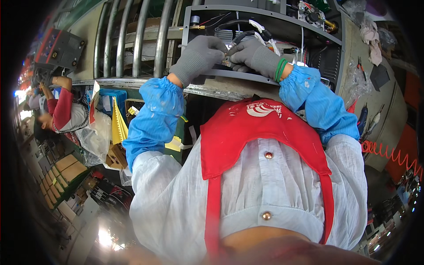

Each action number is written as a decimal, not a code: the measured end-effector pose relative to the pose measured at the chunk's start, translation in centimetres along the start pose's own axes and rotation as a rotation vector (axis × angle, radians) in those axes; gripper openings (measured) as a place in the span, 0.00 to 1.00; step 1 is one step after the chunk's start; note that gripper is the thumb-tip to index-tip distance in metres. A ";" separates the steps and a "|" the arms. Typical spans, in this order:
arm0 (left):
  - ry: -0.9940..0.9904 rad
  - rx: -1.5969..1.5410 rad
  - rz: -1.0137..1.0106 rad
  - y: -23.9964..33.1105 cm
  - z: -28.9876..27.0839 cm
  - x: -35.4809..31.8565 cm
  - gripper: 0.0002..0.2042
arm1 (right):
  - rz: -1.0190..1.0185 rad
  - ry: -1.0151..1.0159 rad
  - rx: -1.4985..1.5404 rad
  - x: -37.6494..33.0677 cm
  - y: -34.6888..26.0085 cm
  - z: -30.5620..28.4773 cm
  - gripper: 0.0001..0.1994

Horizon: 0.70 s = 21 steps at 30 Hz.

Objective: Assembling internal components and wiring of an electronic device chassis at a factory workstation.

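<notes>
An open grey metal machine case lies in front of me with wiring and parts inside. My left hand, in a grey knit glove, reaches over its near edge with the fingers curled down. Close beside it, my right hand, gloved alike with a green band at the wrist, has its fingers bent inward. The fingertips nearly meet, and whatever they grip is hidden. Just beyond the hands are black cables with white sleeves. A brass fitting sits at the case's left side.
Metal conveyor rollers run to the left, with another grey-and-red machine beyond and a person working there. On the right bench lie hand tools, clear plastic and a red coiled hose. A valve assembly sits in the case's far right.
</notes>
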<state>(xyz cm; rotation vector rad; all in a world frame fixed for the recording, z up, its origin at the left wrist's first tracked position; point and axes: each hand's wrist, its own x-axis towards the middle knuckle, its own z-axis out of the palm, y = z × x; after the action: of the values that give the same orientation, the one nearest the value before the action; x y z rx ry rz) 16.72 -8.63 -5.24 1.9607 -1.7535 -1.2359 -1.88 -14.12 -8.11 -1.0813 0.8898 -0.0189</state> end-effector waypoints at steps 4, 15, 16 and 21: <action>-0.008 0.070 -0.024 0.4 0.5 0.1 0.11 | -0.093 0.059 -0.135 -0.1 0.4 0.1 0.11; 0.158 0.318 0.018 1.0 1.8 -0.2 0.16 | -0.279 0.158 -0.562 0.6 1.1 -0.3 0.13; 0.202 0.331 0.005 1.2 2.1 -0.4 0.16 | -0.295 0.137 -0.569 0.4 0.8 -0.3 0.13; 0.006 0.124 0.090 0.9 1.0 -0.2 0.17 | -0.346 0.186 -0.594 -0.2 0.6 -0.3 0.14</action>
<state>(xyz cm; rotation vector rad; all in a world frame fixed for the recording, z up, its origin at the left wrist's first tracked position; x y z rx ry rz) 15.43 -8.36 -5.18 1.9239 -1.9362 -1.1162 -2.46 -13.95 -8.49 -1.8051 0.8858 -0.1531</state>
